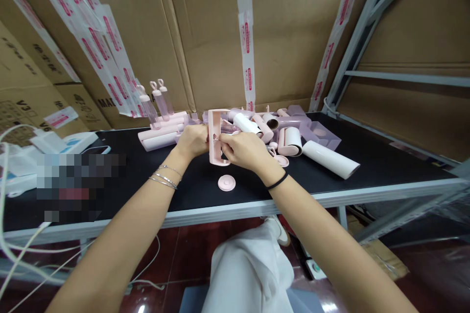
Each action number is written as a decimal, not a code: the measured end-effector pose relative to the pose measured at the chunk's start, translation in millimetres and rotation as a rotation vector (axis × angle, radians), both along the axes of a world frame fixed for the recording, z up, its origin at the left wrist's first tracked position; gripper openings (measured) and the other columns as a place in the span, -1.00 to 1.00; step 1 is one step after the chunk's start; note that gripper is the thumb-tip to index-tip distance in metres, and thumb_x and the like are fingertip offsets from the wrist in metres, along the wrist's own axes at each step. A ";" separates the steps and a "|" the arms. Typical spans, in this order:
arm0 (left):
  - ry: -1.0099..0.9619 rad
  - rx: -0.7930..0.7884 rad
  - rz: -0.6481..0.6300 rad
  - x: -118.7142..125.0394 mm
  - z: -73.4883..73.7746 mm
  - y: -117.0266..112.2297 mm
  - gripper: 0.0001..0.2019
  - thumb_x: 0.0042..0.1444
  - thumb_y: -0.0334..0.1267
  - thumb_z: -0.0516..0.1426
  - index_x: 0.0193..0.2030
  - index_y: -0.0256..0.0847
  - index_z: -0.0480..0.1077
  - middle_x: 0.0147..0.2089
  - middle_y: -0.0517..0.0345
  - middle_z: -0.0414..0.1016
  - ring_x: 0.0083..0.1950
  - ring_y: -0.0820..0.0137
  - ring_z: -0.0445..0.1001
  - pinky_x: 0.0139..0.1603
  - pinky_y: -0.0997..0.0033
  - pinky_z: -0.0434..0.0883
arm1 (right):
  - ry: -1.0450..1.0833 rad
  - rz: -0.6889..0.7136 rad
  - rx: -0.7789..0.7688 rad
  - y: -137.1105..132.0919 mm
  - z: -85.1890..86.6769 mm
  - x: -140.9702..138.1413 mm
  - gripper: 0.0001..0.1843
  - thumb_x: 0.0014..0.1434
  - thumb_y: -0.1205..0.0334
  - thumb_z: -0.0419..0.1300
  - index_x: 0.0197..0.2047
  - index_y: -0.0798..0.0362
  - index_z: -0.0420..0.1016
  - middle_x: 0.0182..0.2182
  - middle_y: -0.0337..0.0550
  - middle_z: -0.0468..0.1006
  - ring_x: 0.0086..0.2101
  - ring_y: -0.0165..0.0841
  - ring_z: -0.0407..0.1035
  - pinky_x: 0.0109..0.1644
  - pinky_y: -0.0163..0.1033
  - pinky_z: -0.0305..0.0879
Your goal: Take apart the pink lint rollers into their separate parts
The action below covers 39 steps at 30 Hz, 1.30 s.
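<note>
A pink plastic lint roller frame point(212, 151) stands upright in my left hand point(194, 141), whose fingers close round its far side and are partly hidden. My right hand point(245, 147) is closed, its fingertips pinched at the middle of the frame's inner side. A thin, shiny bit shows at those fingertips, too small to name. Below the frame, a round pink cap point(226, 183) lies flat on the black tabletop, apart from both hands. Behind my right hand lie white paper rolls and pink roller parts, including a white roll in a pink holder point(290, 142).
A white roll point(330, 159) and a clear lilac case point(321, 135) lie to the right. Pink-handled rollers point(161, 136) and upright clear tubes point(161, 102) stand at back left. Power strips with cables point(55, 144) crowd the left. A cardboard wall point(209, 34) rises behind.
</note>
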State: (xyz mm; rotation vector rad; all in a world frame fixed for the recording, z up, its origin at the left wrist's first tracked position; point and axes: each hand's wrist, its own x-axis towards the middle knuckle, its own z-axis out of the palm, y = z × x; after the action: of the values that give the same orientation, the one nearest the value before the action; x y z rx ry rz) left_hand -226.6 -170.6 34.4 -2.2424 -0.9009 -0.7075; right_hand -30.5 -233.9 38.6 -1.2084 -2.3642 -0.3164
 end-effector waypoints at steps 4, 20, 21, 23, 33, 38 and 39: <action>-0.035 -0.038 0.017 -0.7 -1.7 -0.5 -0.61 0.18 -0.04 0.01 -0.32 -0.33 0.50 -0.37 -0.13 0.58 -0.34 0.25 0.56 -0.38 0.37 0.45 | 0.003 -0.004 0.013 1.8 -2.3 -1.2 -0.62 0.31 0.17 -0.12 -0.08 0.03 0.50 -0.30 -0.04 0.61 -0.31 -0.24 0.45 -0.34 -0.23 0.06; -0.224 -0.401 -0.187 12.3 9.0 -11.1 -0.78 0.11 -0.35 0.06 -0.13 -0.25 0.46 -0.10 0.03 0.54 -0.04 0.30 0.49 0.08 0.24 0.41 | 0.128 -0.077 0.004 9.3 0.1 6.7 -0.57 0.36 0.06 -0.13 -0.12 0.02 0.53 -0.29 -0.07 0.61 -0.32 -0.30 0.43 -0.34 -0.25 0.00; -0.258 -0.409 -0.185 11.2 8.7 -11.4 -0.80 0.12 -0.34 0.07 -0.14 -0.25 0.45 -0.12 0.05 0.53 -0.07 0.33 0.49 0.03 0.29 0.43 | 0.132 -0.070 0.005 9.7 -0.7 6.9 -0.57 0.36 0.06 -0.13 -0.12 0.01 0.53 -0.30 -0.09 0.61 -0.33 -0.31 0.42 -0.35 -0.25 -0.01; -0.329 -0.387 -0.171 9.6 8.5 -11.7 -0.80 0.10 -0.29 0.12 -0.13 -0.26 0.43 -0.11 0.04 0.51 -0.11 0.35 0.49 -0.03 0.33 0.45 | 0.135 -0.053 0.009 10.0 -1.7 6.9 -0.58 0.37 0.06 -0.13 -0.10 -0.01 0.53 -0.30 -0.11 0.61 -0.34 -0.33 0.42 -0.35 -0.26 -0.02; -0.176 -0.323 -0.172 9.3 10.3 -10.9 -0.85 0.08 -0.18 0.15 -0.26 -0.19 0.46 -0.02 0.03 0.39 -0.06 0.36 0.43 0.00 0.33 0.42 | 0.110 0.026 0.036 7.6 2.0 4.6 -0.65 0.33 0.22 -0.06 -0.09 0.03 0.55 -0.16 -0.05 0.60 -0.16 -0.29 0.42 -0.21 -0.25 0.09; -0.165 -0.258 -0.096 7.5 7.8 -13.1 -0.80 0.14 -0.17 0.09 -0.19 -0.19 0.45 -0.03 0.02 0.39 -0.15 0.39 0.44 -0.15 0.39 0.43 | 0.122 -0.016 -0.006 3.3 2.9 4.3 -0.63 0.34 0.22 -0.11 -0.07 0.00 0.52 -0.20 -0.08 0.60 -0.24 -0.29 0.43 -0.28 -0.26 0.08; -0.156 -0.247 -0.059 7.7 7.8 -13.5 -0.79 0.14 -0.18 0.09 -0.17 -0.21 0.45 -0.07 0.02 0.39 -0.18 0.38 0.44 -0.19 0.39 0.43 | 0.123 -0.024 -0.007 2.4 3.1 4.3 -0.63 0.34 0.21 -0.12 -0.08 0.00 0.51 -0.21 -0.09 0.60 -0.25 -0.29 0.43 -0.30 -0.26 0.06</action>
State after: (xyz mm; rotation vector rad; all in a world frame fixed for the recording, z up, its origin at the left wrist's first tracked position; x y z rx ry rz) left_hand -218.9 -184.1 42.3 -2.4653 -1.0507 -0.8472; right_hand -26.2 -231.5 41.7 -1.2242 -2.2491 -0.2351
